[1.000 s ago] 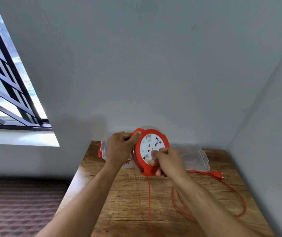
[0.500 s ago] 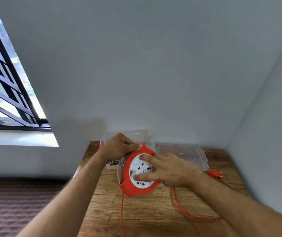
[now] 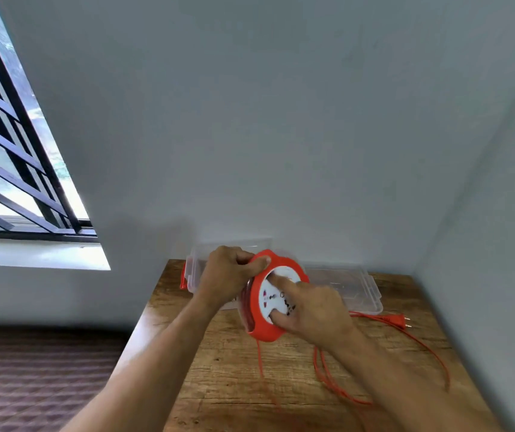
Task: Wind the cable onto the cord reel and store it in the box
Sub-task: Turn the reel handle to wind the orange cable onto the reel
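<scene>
An orange cord reel (image 3: pixel 264 330) with a white socket face is held above the wooden table (image 3: pixel 225 385). My left hand (image 3: pixel 228 275) grips its upper left rim, thumb over the edge. My right hand (image 3: pixel 312 310) lies on the white face with fingers spread, pressing it. Orange cable (image 3: pixel 328 378) hangs from the reel's bottom and loops over the table to the plug (image 3: pixel 395 320) at the right. A clear plastic box (image 3: pixel 197 275) with orange latches stands behind the reel, mostly hidden by my hands.
The box's clear lid (image 3: pixel 365 288) lies flat on the table at the back right, beside the wall. Grey walls close the table in at the back and right. A barred window (image 3: pixel 16 169) is at the left, brown floor below it.
The reel was lowered and laid flatter half a second ago and is now raised and tilted again. My right hand has turned on the white face. The loose cable loop has shifted.
</scene>
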